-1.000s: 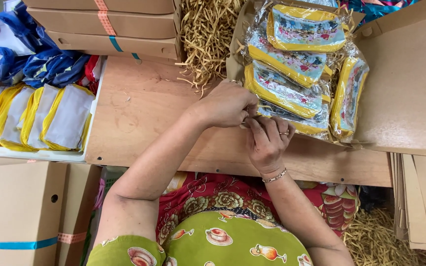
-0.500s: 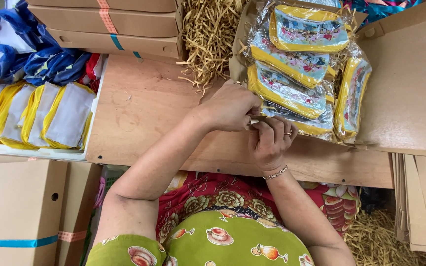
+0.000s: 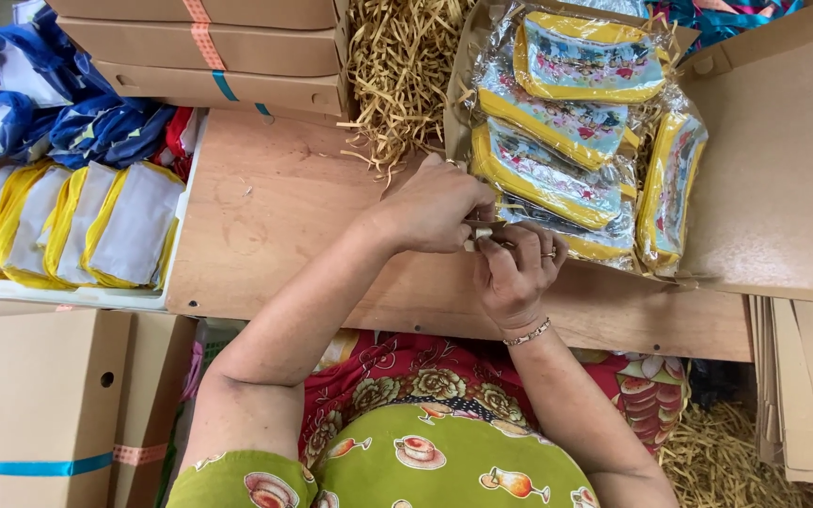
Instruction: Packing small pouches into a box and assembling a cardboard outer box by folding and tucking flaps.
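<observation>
Both my hands meet over the front of a wooden table (image 3: 275, 216). My left hand (image 3: 439, 207) and my right hand (image 3: 518, 265) pinch a small pale strip (image 3: 482, 230) between their fingertips; what it is I cannot tell. Just beyond them lies an open cardboard box (image 3: 783, 179) holding several yellow-edged pouches (image 3: 557, 169) wrapped in clear plastic. The hands sit at the box's near-left corner, touching or almost touching the plastic.
Shredded tan paper filling (image 3: 402, 66) lies behind my left hand. Taped flat boxes (image 3: 218, 47) are stacked at the back left. A white tray (image 3: 77, 293) on the left holds yellow-and-white pouches (image 3: 68, 226) and blue bags (image 3: 58, 113). More cardboard boxes (image 3: 39, 404) stand below.
Both hands stayed at the box's near corner; fingers shifted slightly as they worked the small strip. Nothing else moved.
</observation>
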